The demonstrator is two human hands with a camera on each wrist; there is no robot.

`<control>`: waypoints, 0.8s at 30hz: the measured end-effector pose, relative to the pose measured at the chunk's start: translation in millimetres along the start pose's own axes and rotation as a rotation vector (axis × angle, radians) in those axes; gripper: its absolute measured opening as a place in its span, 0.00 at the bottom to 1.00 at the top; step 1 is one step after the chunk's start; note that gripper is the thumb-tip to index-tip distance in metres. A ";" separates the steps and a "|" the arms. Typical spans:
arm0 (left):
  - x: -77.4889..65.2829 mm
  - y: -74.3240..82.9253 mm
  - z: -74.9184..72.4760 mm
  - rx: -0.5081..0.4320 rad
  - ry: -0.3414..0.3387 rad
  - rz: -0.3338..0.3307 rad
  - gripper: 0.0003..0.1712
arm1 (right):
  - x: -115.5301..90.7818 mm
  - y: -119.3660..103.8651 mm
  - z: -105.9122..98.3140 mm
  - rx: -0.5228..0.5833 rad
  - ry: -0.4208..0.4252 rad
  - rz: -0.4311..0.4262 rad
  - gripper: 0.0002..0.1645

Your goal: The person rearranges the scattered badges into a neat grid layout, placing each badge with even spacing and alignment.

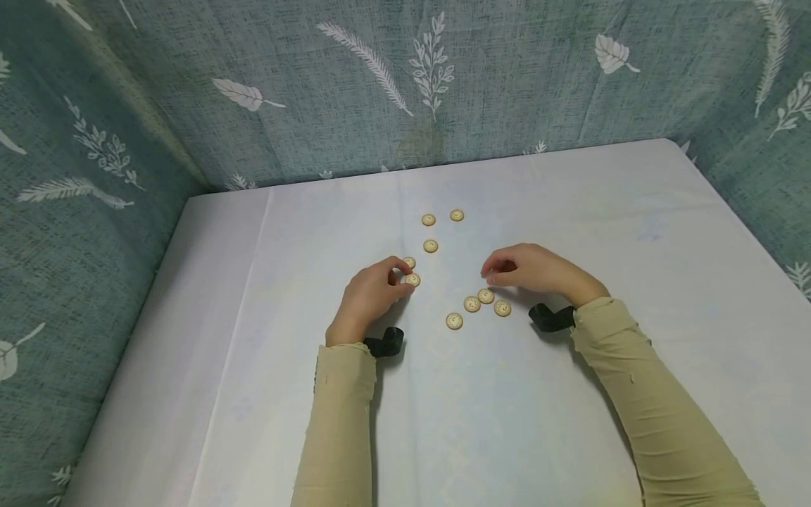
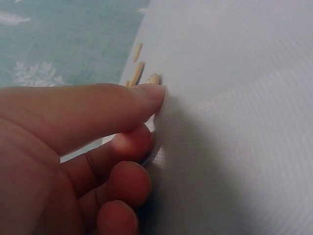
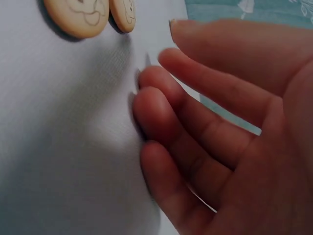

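My left hand (image 1: 372,296) is low over the white cloth, its thumb and forefinger at the edges of a round, pale wood-coloured disc (image 1: 412,279). In the left wrist view, the thumb (image 2: 122,103) partly hides that disc (image 2: 154,78). Just beyond it another disc (image 1: 409,263) shows in part behind the forefinger. My right hand (image 1: 538,271) holds nothing; its fingers are loosely bent, the tips near the cloth. The closest disc to it (image 1: 486,296) lies just below its fingertips. Dark line drawings mark the discs (image 3: 80,14) in the right wrist view.
Several similar discs lie flat: a disc (image 1: 472,304) and a disc (image 1: 503,308) near the right hand, one lone disc (image 1: 454,321) nearer the front, and three farther back, including a disc (image 1: 431,246). A green leaf-patterned curtain (image 1: 355,91) surrounds the table (image 1: 304,232).
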State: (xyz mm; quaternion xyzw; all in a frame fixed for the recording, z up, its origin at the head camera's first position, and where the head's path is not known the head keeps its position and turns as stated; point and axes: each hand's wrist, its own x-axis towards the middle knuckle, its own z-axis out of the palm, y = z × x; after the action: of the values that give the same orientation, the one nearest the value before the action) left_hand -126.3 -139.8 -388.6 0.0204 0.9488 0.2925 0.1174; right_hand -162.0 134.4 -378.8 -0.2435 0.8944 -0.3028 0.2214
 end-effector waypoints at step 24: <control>0.2 -0.4 -0.1 -0.009 -0.005 -0.002 0.14 | -3.1 -9.2 5.0 -0.073 -0.107 -0.054 0.14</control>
State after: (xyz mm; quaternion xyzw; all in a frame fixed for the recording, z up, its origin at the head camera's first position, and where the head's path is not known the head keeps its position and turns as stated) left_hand -126.5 -140.3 -388.8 0.0195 0.9472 0.2966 0.1202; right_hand -154.2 127.6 -375.7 -0.2915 0.8848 -0.2623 0.2517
